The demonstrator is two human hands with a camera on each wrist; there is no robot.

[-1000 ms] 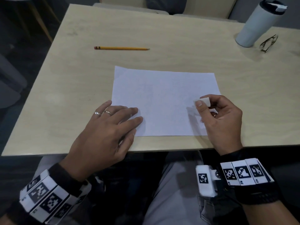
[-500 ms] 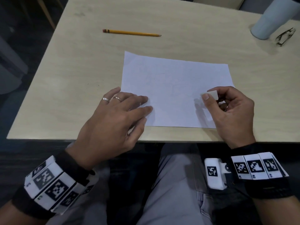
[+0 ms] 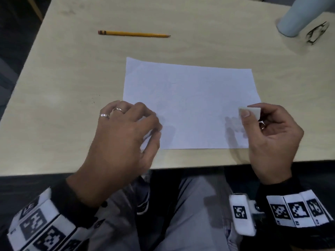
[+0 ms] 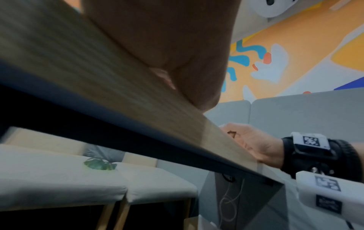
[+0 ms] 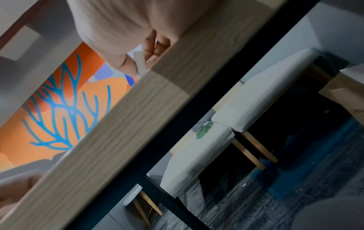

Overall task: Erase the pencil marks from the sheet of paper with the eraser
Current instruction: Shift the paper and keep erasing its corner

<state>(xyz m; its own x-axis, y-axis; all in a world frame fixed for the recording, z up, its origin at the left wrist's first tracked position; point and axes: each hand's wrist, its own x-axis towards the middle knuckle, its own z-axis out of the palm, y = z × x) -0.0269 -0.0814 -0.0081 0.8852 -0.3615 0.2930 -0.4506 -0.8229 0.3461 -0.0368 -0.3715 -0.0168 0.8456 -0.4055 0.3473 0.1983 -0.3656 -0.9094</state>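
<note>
A white sheet of paper [image 3: 190, 105] with only faint pencil marks lies on the pale wooden table [image 3: 72, 87]. My right hand [image 3: 248, 113] pinches a small white eraser [image 3: 254, 111] between thumb and forefinger, just above the sheet's right edge. In the right wrist view the eraser [image 5: 140, 63] shows as a white sliver behind the table edge. My left hand [image 3: 152, 131] sits over the sheet's near left corner with its fingers loosely curled, holding nothing that I can see. The corner is hidden under it.
A yellow pencil [image 3: 134, 34] lies beyond the sheet, towards the left. A pale tumbler [image 3: 297, 19] and a pair of glasses [image 3: 317, 33] stand at the far right corner. The table's near edge runs just below both hands.
My left hand's fingers lay flat on the sheet's corner and are now curled in, blurred by motion. The right hand still pinches the eraser at the right edge.
</note>
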